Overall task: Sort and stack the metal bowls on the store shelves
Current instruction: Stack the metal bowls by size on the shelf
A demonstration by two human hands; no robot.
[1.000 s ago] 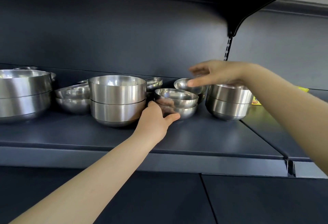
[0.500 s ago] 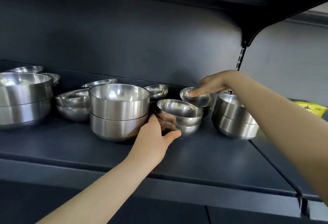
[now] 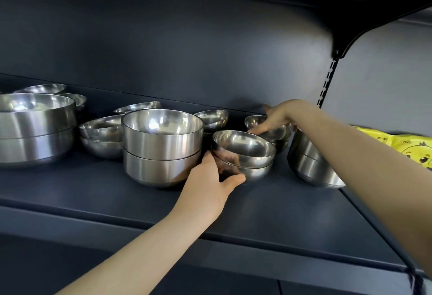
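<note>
Lower centre of frame: L hand [image 3: 210,184] reaches in over the dark shelf [image 3: 280,212] edge and grips the small two-bowl stack [image 3: 245,152]. Thumb is hooked at the front under the lower bowl, fingers wrapped round its left side. Prob. held low like that so both bowls move as one w/o the top one sliding; top bowl sits a bit tilted in the lower.

Just behind, right of centre: R hand [image 3: 278,117] is at the rear small bowl [image 3: 275,134], index finger laid straight on its near rim. Other fingers are hidden, so can't tell if it's pinched or only touched. Same size as the front pair, so likely next onto that stack.

Touching the L hand's knuckles: mid straight-sided stack [image 3: 161,145], two high. Right-side stack [image 3: 311,166] is partly behind the R forearm. Further left are shallow bowls [image 3: 100,135], then the big stack [image 3: 35,126] at the left edge — sizes grouped but not yet tidy; loose bowls remain along the back.

Writing: yellow packet [image 3: 402,145] at the right edge has a cartoon face; its print is too blurred to read. No marks visible on the bowls.
</note>
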